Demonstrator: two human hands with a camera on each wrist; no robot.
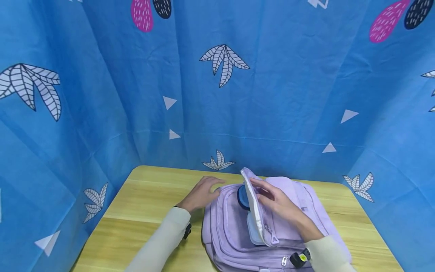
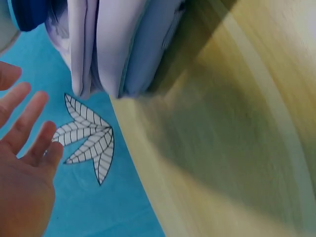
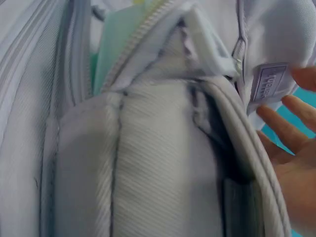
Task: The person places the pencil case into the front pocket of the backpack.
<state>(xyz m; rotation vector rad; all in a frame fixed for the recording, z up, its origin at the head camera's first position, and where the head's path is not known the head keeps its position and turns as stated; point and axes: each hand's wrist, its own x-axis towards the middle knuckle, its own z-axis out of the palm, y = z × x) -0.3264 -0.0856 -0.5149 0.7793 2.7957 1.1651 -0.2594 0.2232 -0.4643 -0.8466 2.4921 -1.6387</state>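
Note:
A lavender backpack [image 1: 234, 253] lies on the table with its front pocket unzipped and the pocket flap [image 1: 255, 206] raised. Inside the pocket sit a round blue object [image 1: 242, 197] with a dark rim and a pale blue, flat-sided object [image 1: 254, 230], both partly covered by the flap. My right hand [image 1: 280, 204] rests against the outer side of the flap; in the right wrist view its extended fingers [image 3: 284, 126] are beside a stitched label [image 3: 270, 84]. My left hand [image 1: 202, 192] hovers at the backpack's left edge, fingers spread and holding nothing, as the left wrist view confirms.
The wooden table [image 1: 149, 196] extends left of the backpack and in a strip on its right. A blue patterned curtain [image 1: 217, 113] hangs behind the table and down both sides. A zipper pull [image 1: 273, 238] dangles from the flap's near end.

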